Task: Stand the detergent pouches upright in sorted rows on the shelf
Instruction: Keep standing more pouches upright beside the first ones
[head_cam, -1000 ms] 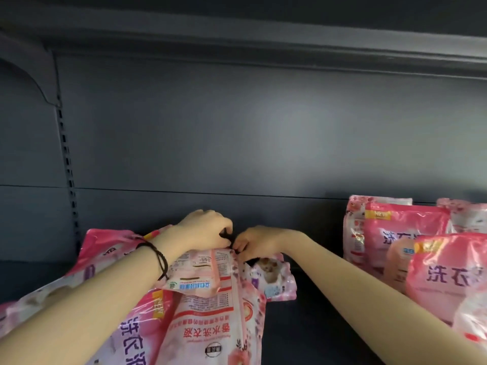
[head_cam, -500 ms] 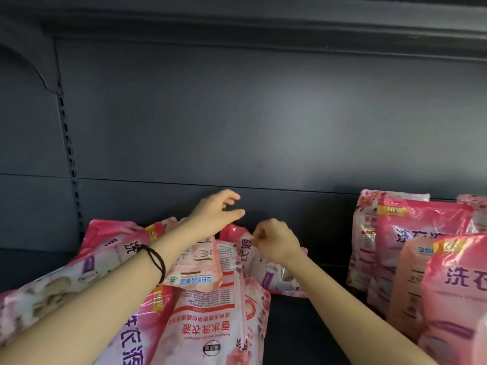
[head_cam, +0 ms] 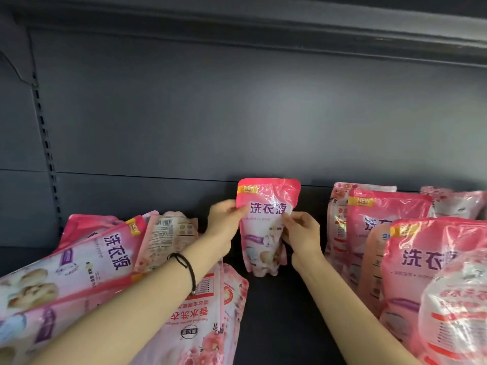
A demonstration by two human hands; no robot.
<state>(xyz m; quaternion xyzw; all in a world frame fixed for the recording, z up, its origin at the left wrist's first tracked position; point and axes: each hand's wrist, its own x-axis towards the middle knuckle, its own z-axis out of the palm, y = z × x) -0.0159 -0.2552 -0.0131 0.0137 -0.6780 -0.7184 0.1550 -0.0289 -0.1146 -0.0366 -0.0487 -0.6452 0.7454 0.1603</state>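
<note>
Both hands [head_cam: 263, 230] on upright pouch [head_cam: 266, 225]

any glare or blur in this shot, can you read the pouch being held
Head view: the held pouch, gripped by the left hand and right hand, is crinkled with film glare, its big purple characters legible, small print blurred; the right-side pouches glare more; shelf edges bow from wide-angle distortion.

Back panel [head_cam: 237, 114]: we see dark grey metal, matte, with a horizontal seam low down.
Upright [head_cam: 46, 143]: slotted strip, left of the panel, running top to bottom.
Upper shelf [head_cam: 263, 22]: its grey front edge overhangs the top.
Deck [head_cam: 276, 312]: near black, in shade.
Light: we note a soft pale sheen at mid-panel.
</note>
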